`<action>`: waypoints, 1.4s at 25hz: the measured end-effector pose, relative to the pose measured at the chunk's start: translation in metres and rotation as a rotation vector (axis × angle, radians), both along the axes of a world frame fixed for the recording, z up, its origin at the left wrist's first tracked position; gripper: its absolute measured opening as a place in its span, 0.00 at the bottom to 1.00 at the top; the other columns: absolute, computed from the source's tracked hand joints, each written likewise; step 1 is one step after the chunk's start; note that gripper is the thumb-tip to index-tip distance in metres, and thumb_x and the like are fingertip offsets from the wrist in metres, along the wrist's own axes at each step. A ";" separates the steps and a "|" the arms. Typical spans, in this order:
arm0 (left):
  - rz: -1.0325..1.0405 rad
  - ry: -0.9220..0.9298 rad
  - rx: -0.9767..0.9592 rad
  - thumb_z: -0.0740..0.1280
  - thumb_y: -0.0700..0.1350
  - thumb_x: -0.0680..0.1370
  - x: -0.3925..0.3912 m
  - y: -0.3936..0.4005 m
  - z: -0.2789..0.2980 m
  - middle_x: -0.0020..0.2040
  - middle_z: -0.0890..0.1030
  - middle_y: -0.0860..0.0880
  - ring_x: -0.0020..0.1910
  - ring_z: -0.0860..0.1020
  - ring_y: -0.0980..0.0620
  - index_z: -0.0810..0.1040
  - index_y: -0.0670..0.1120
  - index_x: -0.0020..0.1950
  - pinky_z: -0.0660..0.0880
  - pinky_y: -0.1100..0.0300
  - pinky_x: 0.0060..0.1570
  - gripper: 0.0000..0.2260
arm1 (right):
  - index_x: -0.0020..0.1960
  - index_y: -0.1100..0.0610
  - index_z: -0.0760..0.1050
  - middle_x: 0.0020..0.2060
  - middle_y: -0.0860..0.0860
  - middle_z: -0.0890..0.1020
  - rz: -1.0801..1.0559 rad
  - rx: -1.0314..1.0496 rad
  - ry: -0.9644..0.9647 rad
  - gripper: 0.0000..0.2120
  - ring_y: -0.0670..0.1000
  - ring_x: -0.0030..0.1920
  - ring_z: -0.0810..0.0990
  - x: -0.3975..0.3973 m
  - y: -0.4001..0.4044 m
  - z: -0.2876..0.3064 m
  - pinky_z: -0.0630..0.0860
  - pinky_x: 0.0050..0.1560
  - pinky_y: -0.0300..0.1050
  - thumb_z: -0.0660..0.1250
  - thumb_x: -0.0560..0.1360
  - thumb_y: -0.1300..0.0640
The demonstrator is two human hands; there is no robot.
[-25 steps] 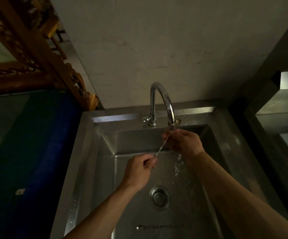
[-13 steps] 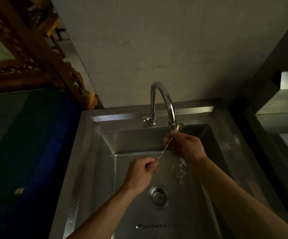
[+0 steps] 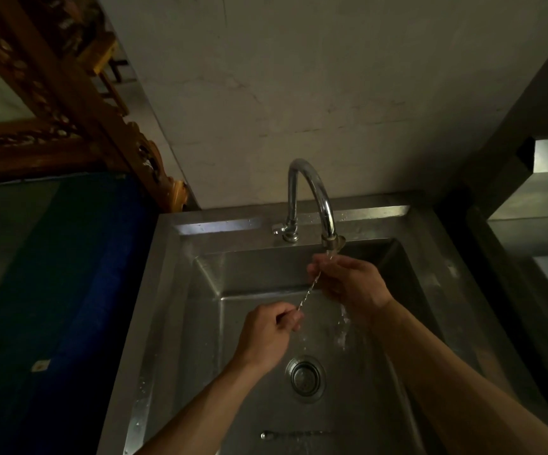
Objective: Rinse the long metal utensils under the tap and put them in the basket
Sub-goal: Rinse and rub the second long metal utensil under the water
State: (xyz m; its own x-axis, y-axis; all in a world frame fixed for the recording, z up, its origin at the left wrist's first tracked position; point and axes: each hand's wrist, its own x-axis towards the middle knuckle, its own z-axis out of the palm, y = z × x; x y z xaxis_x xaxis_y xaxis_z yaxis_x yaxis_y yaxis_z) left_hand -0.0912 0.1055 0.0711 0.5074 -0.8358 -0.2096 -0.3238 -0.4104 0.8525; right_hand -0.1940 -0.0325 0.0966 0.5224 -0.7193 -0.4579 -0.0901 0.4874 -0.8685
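Left hand (image 3: pixel 271 333) curled, pinching the near end of a thin twisted metal utensil (image 3: pixel 308 293); right hand (image 3: pixel 351 284) curled round its far end, right under the spout. Utensil stretched slantwise between both hands, above the basin, in the running water (image 3: pixel 343 320).

Then by size: wide rectangular stainless-steel sink (image 3: pixel 174 290), wet, splashed along its left rim. Pale plaster wall (image 3: pixel 298 77) behind. Dark blue surface (image 3: pixel 69 290) to the left of the sink. Carved wooden frame (image 3: pixel 69 103) leaning at upper left. Curved chrome tap (image 3: pixel 312 192) at the back rim, spout over the right hand. Round metal drain (image 3: pixel 305 377) in the basin floor, below the hands. Second long metal utensil (image 3: pixel 294 434) lying flat on the basin floor, near the front edge, well apart from the hands.
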 end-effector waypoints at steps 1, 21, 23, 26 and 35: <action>0.002 0.004 -0.007 0.66 0.43 0.76 0.001 0.001 -0.001 0.34 0.82 0.52 0.36 0.78 0.58 0.81 0.46 0.39 0.73 0.61 0.44 0.07 | 0.54 0.60 0.80 0.45 0.55 0.86 -0.002 -0.002 0.003 0.11 0.54 0.47 0.83 0.000 0.000 -0.001 0.74 0.50 0.49 0.65 0.78 0.54; 0.117 0.066 -0.040 0.74 0.41 0.70 -0.002 -0.002 -0.002 0.27 0.77 0.57 0.28 0.72 0.67 0.78 0.51 0.33 0.68 0.72 0.33 0.09 | 0.55 0.59 0.80 0.47 0.55 0.86 0.042 -0.025 -0.041 0.10 0.53 0.47 0.85 -0.001 -0.003 -0.004 0.78 0.52 0.52 0.62 0.80 0.56; 0.121 0.061 -0.027 0.74 0.41 0.70 0.000 -0.002 -0.005 0.27 0.78 0.58 0.28 0.73 0.67 0.78 0.51 0.32 0.69 0.71 0.34 0.09 | 0.53 0.59 0.80 0.45 0.55 0.86 0.025 -0.016 -0.025 0.13 0.53 0.46 0.85 0.001 -0.002 -0.003 0.78 0.48 0.49 0.61 0.81 0.53; 0.123 0.045 -0.006 0.74 0.42 0.70 0.002 0.001 -0.006 0.27 0.78 0.58 0.28 0.73 0.68 0.77 0.51 0.32 0.68 0.73 0.33 0.10 | 0.55 0.60 0.80 0.45 0.55 0.86 0.054 -0.013 -0.023 0.11 0.51 0.44 0.85 0.003 0.000 0.000 0.77 0.45 0.45 0.61 0.80 0.56; 0.127 0.033 0.000 0.74 0.42 0.70 0.008 0.003 -0.006 0.30 0.79 0.56 0.29 0.73 0.66 0.79 0.51 0.33 0.69 0.71 0.34 0.08 | 0.55 0.60 0.79 0.47 0.56 0.86 0.045 0.027 -0.031 0.12 0.51 0.46 0.85 0.003 -0.002 0.000 0.79 0.40 0.43 0.59 0.81 0.55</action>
